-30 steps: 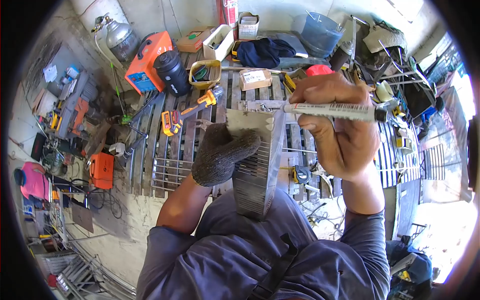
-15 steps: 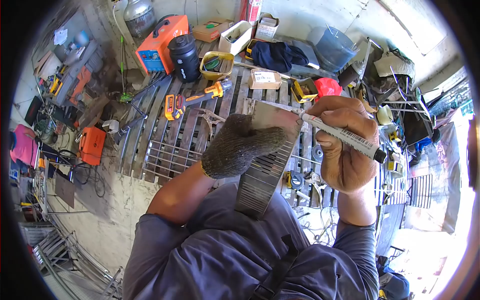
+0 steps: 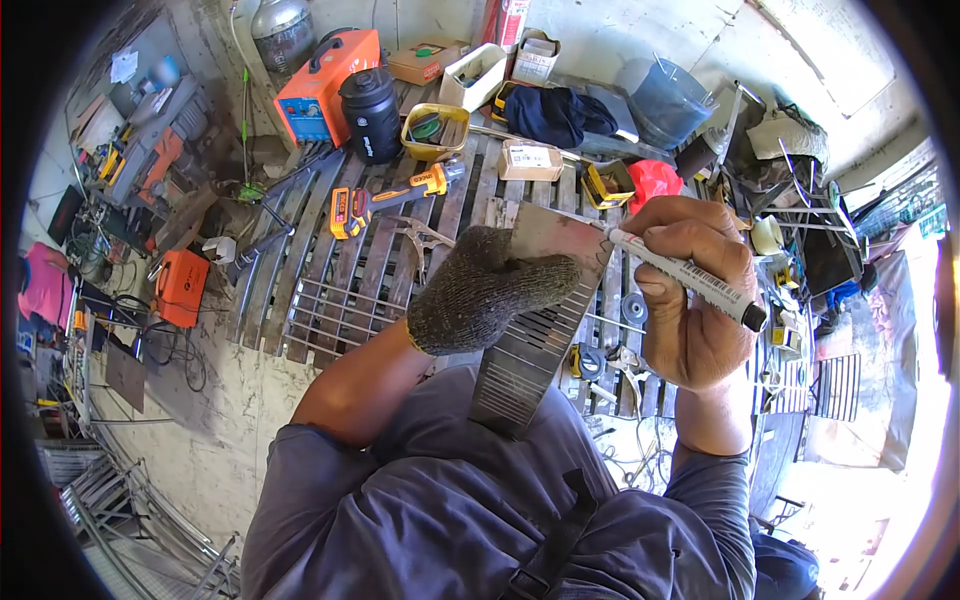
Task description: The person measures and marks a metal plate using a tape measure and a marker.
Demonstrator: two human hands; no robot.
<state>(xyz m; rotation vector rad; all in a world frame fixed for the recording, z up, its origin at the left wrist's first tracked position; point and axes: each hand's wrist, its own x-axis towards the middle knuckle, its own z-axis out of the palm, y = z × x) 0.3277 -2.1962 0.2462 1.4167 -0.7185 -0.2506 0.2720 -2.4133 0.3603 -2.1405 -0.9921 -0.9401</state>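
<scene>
My left hand (image 3: 480, 292), in a dark knitted glove, grips a flat metal plate (image 3: 520, 375) with its thumb on top. A row of thin parallel lines or slots runs down the plate, and a reddish smudge shows near its upper end. In my bare right hand (image 3: 695, 285) a white marker (image 3: 685, 277) is pinched between thumb and fingers. The marker's dark end points down to the right, its other end touching or just beside the plate's upper right edge.
A slatted table (image 3: 385, 260) carries an orange cordless tool (image 3: 390, 198), a clamp (image 3: 420, 240), a metal grid (image 3: 345, 310), a black canister (image 3: 370, 115), a yellow tub (image 3: 435, 132), a small box (image 3: 530, 160) and a tape measure (image 3: 588, 360). An orange machine (image 3: 328, 90) stands behind.
The plate and my left hand have shifted slightly to the right. My right hand still holds the marker, almost unmoved at the plate's edge.
</scene>
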